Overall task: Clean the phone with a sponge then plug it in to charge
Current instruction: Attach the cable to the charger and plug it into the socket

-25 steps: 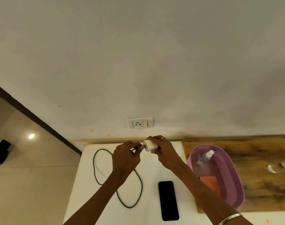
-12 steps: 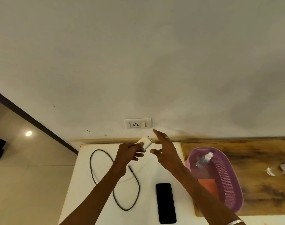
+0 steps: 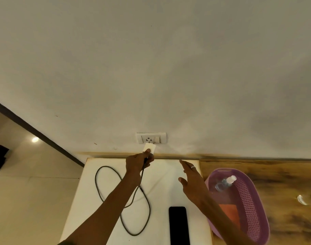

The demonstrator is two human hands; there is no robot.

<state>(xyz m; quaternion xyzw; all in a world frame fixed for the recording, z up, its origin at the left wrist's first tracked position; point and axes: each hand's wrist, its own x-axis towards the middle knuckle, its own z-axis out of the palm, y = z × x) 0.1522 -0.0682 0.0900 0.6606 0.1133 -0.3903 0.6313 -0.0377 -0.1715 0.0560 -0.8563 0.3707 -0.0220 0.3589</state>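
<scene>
The left hand (image 3: 138, 162) pinches a white charger block (image 3: 149, 148) and holds it up at the wall socket (image 3: 148, 139), its pins at or just below the socket holes — whether they have entered yet is too small to tell. The grip is closed around the block's lower end, thumb on its face, with the dark cable (image 3: 123, 207) running from under the fingers and looping across the white tabletop (image 3: 161, 190). The right hand (image 3: 190, 177) hovers beside it with fingers straight and spread, holding nothing.

To seat the block well, I would square it to the socket so the pins line up with the holes, then push straight in rather than at a slant. The switch (image 3: 157, 139) just right of the holes likely needs flipping, and the free right hand is well placed for that.

The phone (image 3: 178, 225) lies flat and face up on the tabletop near the front edge, right of the cable loop and not yet connected. The cable's loose end seems to lie close to the left forearm.

A purple basket (image 3: 248, 197) sits on the wooden surface (image 3: 284, 174) to the right, holding a clear spray bottle (image 3: 224, 183) and an orange sponge (image 3: 230, 214). Nothing blocks the socket — only the slack cable could snag under the forearm or drag toward the phone.
</scene>
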